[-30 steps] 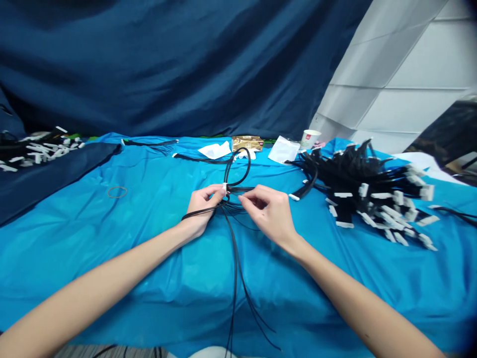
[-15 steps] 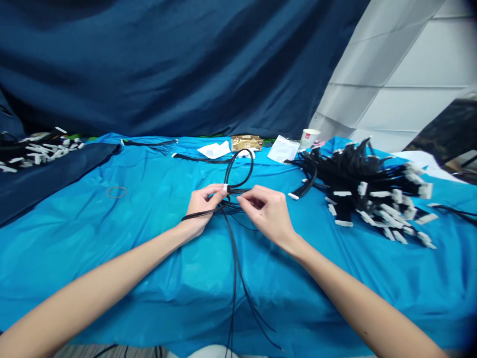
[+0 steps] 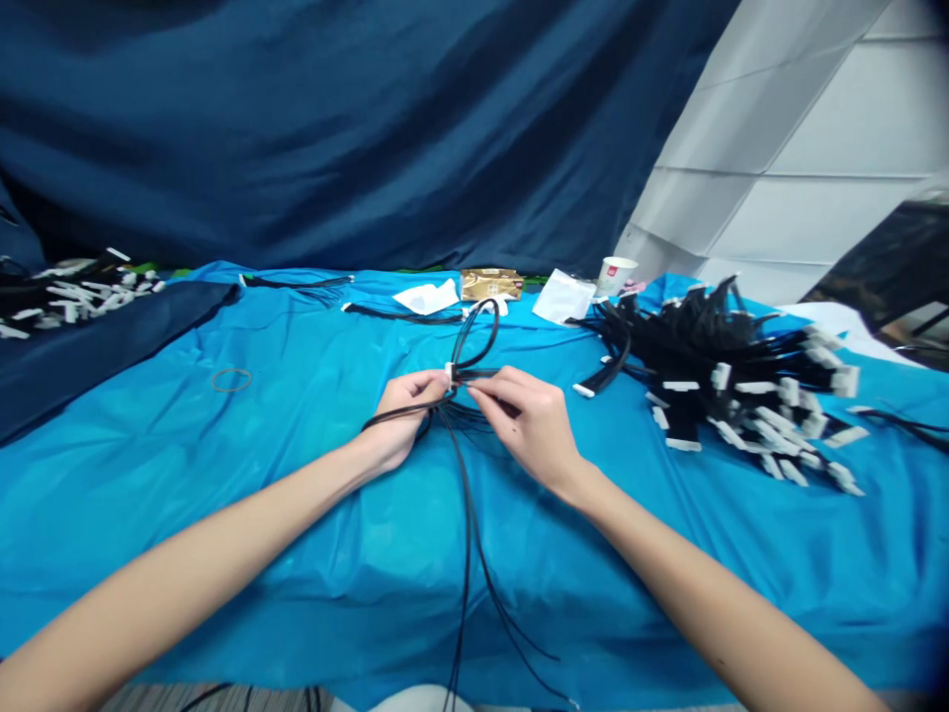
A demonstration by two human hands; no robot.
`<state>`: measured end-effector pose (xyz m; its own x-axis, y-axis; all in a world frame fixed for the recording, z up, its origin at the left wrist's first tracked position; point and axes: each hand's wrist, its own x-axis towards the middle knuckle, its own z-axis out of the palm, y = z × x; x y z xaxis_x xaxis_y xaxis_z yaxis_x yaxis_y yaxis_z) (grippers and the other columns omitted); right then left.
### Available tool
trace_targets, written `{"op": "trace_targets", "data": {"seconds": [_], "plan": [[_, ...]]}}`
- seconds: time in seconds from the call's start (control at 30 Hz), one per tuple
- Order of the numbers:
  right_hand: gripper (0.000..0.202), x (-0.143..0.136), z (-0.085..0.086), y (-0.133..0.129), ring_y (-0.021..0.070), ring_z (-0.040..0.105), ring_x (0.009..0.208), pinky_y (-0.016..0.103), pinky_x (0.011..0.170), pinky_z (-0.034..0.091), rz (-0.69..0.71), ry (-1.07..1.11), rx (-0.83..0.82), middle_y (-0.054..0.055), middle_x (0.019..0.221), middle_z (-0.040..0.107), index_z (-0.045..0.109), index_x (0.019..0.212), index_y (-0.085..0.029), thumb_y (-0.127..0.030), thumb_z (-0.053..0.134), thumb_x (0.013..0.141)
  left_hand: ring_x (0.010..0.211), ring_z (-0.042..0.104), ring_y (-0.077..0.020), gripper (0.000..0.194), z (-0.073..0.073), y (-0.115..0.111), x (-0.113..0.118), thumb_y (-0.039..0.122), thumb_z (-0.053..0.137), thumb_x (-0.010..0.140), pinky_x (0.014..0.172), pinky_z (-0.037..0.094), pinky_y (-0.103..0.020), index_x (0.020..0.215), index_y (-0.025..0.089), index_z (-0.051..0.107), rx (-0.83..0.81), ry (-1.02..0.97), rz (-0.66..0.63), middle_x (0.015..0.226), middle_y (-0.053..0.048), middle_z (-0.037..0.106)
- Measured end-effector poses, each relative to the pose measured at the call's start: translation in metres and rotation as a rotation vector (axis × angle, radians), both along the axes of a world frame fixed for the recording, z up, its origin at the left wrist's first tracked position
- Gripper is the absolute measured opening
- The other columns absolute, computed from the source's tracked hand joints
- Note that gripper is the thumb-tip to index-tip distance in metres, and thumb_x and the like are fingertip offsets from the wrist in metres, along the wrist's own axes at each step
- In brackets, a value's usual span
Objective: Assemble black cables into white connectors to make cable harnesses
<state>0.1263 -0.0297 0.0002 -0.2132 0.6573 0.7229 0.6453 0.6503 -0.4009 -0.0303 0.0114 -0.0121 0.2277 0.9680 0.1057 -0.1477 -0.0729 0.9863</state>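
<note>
My left hand (image 3: 406, 413) is closed on a white connector (image 3: 449, 375), pinched between thumb and fingers. Black wires (image 3: 467, 514) run from this connector: some loop up above it, some lie across my left wrist, and others hang down over the table's front edge. Just right of the connector, my right hand (image 3: 530, 420) is closed in a pinch on one of the thin black wires, its tip close to the connector's face. Exactly where that wire tip sits is too small to tell. More wires pass behind my right fingers, partly hidden.
A large pile of black cables with white connectors (image 3: 756, 386) lies at right, another pile (image 3: 81, 292) at far left. Along the back stand a gold tissue pack (image 3: 490, 285), a paper cup (image 3: 615, 276) and white packets (image 3: 563, 297). A rubber band (image 3: 232, 381) lies left on the blue cloth (image 3: 297, 554).
My right hand has shifted slightly left toward the connector. The wire loop above it has narrowed and tilted, and the hanging wire ends have swung a little right.
</note>
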Motion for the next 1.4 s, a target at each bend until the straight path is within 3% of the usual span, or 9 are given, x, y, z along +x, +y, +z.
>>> {"op": "trace_targets", "data": {"seconds": [0.13,0.37,0.53,0.67,0.83,0.93,1.1,1.23,1.4], "plan": [[0.03,0.011,0.0,0.006,0.0126,0.052,0.074,0.023,0.063,0.041,0.041,-0.309,0.231,0.004,0.086,0.061,0.056,0.114,-0.024,-0.017,0.044,0.086,0.066,0.052,-0.0094,0.012,0.001,0.01,-0.006,0.022,0.063,0.069,0.059,0.036,-0.019,0.077,0.014,0.068,-0.153,-0.148,0.029,0.075,-0.002,0.065],[0.014,0.03,0.008,0.016,0.0193,0.048,0.095,0.032,0.077,0.044,-0.026,-0.426,0.399,0.008,0.106,0.055,0.067,0.088,-0.024,-0.029,0.056,0.081,0.062,0.053,-0.0079,0.016,0.026,0.014,-0.012,0.01,0.051,0.077,0.051,0.037,-0.018,0.072,0.012,0.066,-0.415,-0.276,0.086,0.081,-0.005,0.066],[0.016,0.034,0.005,0.018,0.0218,0.046,0.105,0.039,0.085,0.041,-0.151,-0.395,0.49,0.003,0.114,0.056,0.065,0.09,-0.031,-0.022,0.057,0.08,0.063,0.055,-0.0075,0.014,0.03,0.009,-0.012,0.01,0.052,0.077,0.051,0.039,-0.018,0.075,0.014,0.065,-0.411,-0.322,0.009,0.088,-0.004,0.066],[0.031,0.025,0.001,0.011,0.0189,0.049,0.109,0.039,0.098,0.034,-0.24,-0.45,0.58,-0.002,0.117,0.058,0.056,0.11,-0.034,-0.018,0.052,0.083,0.061,0.055,-0.007,0.01,0.026,0.009,-0.01,0.011,0.055,0.075,0.05,0.039,-0.018,0.072,0.013,0.064,-0.39,-0.321,0.008,0.084,-0.004,0.066],[0.05,0.011,-0.004,0.001,0.0166,0.043,0.121,0.035,0.104,0.031,-0.164,-0.491,0.573,0.0,0.129,0.048,0.035,0.132,-0.024,-0.012,0.045,0.085,0.057,0.053,-0.0076,0.017,0.026,0.008,-0.008,0.009,0.052,0.077,0.049,0.039,-0.018,0.064,0.014,0.063,-0.432,-0.372,0.045,0.064,-0.002,0.062],[0.047,0.007,-0.004,0.0,0.015,0.039,0.123,0.032,0.105,0.032,-0.048,-0.51,0.565,0.005,0.131,0.045,0.037,0.131,-0.017,-0.009,0.041,0.085,0.057,0.052,-0.0075,0.018,0.026,0.009,-0.009,0.01,0.051,0.077,0.05,0.038,-0.018,0.065,0.014,0.064,-0.434,-0.36,0.067,0.065,-0.002,0.063],[0.029,0.001,-0.003,0.006,0.0171,0.047,0.117,0.033,0.099,0.041,0.148,-0.573,0.558,0.01,0.115,0.059,0.058,0.108,-0.01,-0.009,0.04,0.085,0.056,0.052,-0.0062,0.016,0.021,0.009,-0.008,0.009,0.053,0.075,0.049,0.038,-0.018,0.065,0.014,0.064,-0.435,-0.331,0.076,0.072,-0.003,0.065],[0.02,0.001,-0.005,0.011,0.0177,0.061,0.094,0.033,0.077,0.051,0.078,-0.54,0.637,0.007,0.096,0.068,0.065,0.089,-0.015,-0.011,0.046,0.084,0.056,0.053,-0.0074,0.02,0.018,0.004,-0.002,0.009,0.049,0.078,0.05,0.038,-0.019,0.066,0.014,0.065,-0.502,-0.347,-0.012,0.068,-0.003,0.063],[0.012,0.002,-0.004,0.007,0.0147,0.06,0.079,0.028,0.059,0.044,0.011,-0.484,0.756,0.002,0.087,0.069,0.065,0.08,-0.019,-0.013,0.054,0.08,0.053,0.05,-0.0065,0.018,0.019,-0.008,0.004,0.011,0.05,0.078,0.047,0.035,-0.018,0.069,0.014,0.066,-0.559,-0.359,-0.116,0.068,-0.003,0.062]]}}
